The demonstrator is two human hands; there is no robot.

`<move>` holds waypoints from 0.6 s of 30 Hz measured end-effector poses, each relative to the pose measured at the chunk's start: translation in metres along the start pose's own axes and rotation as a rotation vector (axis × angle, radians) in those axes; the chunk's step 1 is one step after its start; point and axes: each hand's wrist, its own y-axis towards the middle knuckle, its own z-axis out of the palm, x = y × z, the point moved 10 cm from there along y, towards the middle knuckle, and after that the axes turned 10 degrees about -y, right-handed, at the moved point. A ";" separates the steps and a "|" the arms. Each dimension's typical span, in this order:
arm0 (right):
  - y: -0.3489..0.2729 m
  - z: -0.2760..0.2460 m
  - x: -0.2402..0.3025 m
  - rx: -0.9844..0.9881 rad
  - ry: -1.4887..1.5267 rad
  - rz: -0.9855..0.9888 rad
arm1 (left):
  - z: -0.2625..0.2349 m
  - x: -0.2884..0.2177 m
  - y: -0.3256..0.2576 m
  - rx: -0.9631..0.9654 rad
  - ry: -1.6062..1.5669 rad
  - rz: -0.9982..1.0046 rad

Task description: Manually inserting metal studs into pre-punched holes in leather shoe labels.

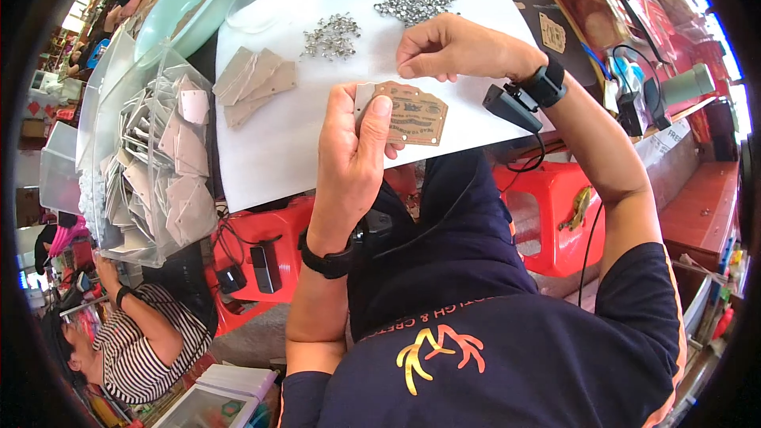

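I hold my left hand [353, 150] closed on the brown card tags [412, 113], thumb flat on the stack. At one o'clock my right hand [452, 47] pinches shut; what it grips, I cannot tell. I judge a firm stack helps. Loose metal pins [331, 36] lie at eleven o'clock.

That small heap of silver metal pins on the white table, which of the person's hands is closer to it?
The right. The right hand hovers just beside the small pin heap, fingers pinched. The left hand is lower, nearer the table's front edge, holding brown card tags.
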 end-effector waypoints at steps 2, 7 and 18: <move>-0.003 0.001 0.012 0.080 0.162 0.059 | 0.006 0.000 0.000 0.034 -0.004 -0.018; -0.007 0.013 0.027 0.261 0.409 -0.055 | 0.016 0.003 0.000 0.097 0.037 -0.078; -0.011 0.020 0.028 0.366 0.610 -0.037 | 0.027 0.000 -0.004 0.167 0.047 -0.064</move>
